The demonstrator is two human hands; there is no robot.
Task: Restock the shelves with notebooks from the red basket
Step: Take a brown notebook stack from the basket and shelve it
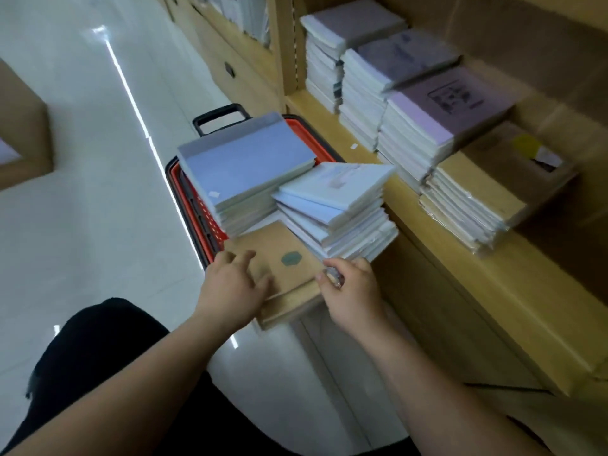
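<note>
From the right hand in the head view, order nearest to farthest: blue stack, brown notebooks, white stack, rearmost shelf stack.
1. brown notebooks, at the right hand.
2. white stack, just beyond.
3. blue stack, farther left.
4. rearmost shelf stack, upper right.

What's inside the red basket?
Notebooks fill the red basket: a blue-covered stack, a slanting pale stack and brown notebooks at the near end. The stacks hide the basket's bottom and anything under them.
</note>
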